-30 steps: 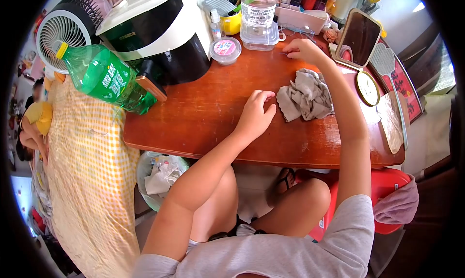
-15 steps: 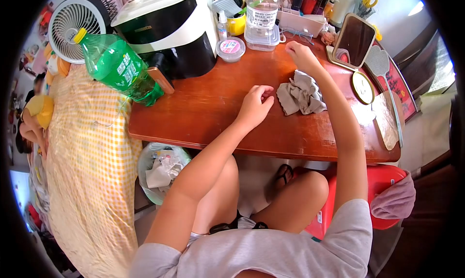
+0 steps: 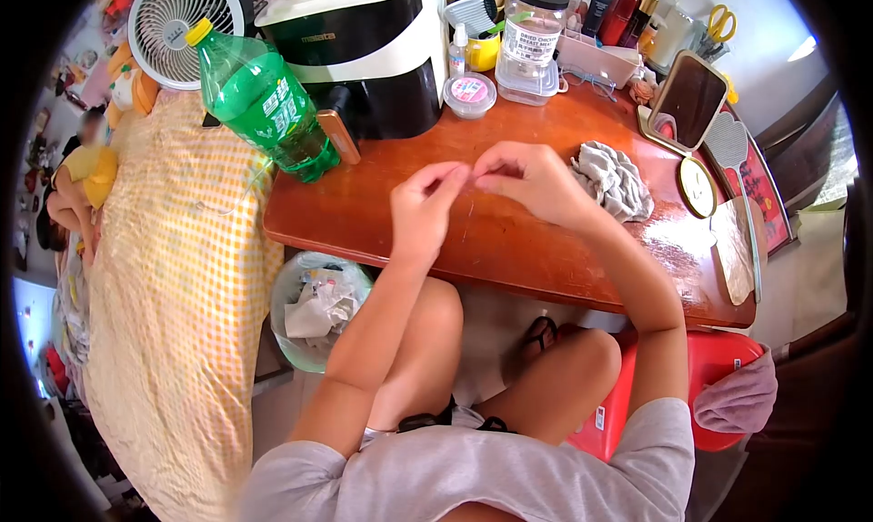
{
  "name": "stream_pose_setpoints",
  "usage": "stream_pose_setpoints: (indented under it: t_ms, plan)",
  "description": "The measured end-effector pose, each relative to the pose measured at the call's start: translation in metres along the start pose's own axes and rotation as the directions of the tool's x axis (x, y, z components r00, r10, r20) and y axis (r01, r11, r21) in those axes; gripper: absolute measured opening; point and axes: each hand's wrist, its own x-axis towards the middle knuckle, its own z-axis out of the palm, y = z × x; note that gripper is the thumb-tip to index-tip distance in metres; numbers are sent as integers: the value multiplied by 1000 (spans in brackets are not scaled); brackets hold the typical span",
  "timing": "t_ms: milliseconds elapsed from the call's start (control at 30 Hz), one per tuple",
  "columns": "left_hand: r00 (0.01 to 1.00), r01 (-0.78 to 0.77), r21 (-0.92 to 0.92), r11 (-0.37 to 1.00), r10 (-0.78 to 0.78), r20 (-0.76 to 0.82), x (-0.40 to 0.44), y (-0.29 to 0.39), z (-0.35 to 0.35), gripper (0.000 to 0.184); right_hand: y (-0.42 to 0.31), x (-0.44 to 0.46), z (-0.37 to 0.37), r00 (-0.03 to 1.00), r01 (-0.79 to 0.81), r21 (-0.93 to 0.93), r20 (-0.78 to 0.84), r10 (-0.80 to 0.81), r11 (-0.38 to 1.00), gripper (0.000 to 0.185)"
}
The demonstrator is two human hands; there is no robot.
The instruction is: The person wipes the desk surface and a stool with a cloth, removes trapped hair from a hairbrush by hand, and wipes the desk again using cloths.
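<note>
Above the middle of the red-brown table [image 3: 382,195], my left hand [image 3: 426,204] and my right hand [image 3: 527,178] meet at the fingertips. Each has its thumb and forefinger pressed together. Anything between them is too small to name; a faint thin line shows just below the fingertips. A crumpled grey cloth [image 3: 615,182] lies right behind my right wrist, on its right side. Beyond the hands stand a round clear tub with a pink label [image 3: 470,95] and a jar with a black lid [image 3: 529,45].
A green bottle [image 3: 273,104] leans by the black and white appliance [image 3: 364,58] at the left. A mirror [image 3: 688,102], glasses [image 3: 591,78] and a fly swatter [image 3: 727,142] are at the right. Below are a lined bin [image 3: 318,308] and red stool [image 3: 709,367]. Another person [image 3: 82,181] sits far left.
My right hand has come back from the far side of the table, over the cloth, to my left hand. Their fingertips now meet. The view has shifted left.
</note>
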Motion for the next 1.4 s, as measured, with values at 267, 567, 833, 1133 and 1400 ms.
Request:
stream_pose_setpoints:
  t_ms: [267,567,833,1133,1400]
  plan:
    - [888,305,490,816,-59,-455,-62,10,-182,19,72,38,-107,962,-134,-581,-271,-36,803,15]
    - [990,-76,985,-154,102,93,-131,-96,-329,23,177,83,-199,983,-7,-805,-113,-142,593,24]
    - [944,308,930,-202,-59,-325,-121,-64,-292,25,134,101,-233,608,-257,-592,-714,-348,764,16]
    - [874,484,875,2,-29,-484,-129,-49,-289,19,149,114,-267,639,-318,-767,-607,-472,557,26]
    - [981,128,985,112,129,-142,-93,14,-201,18,116,-68,-134,880,-471,-585,-362,307,660,55]
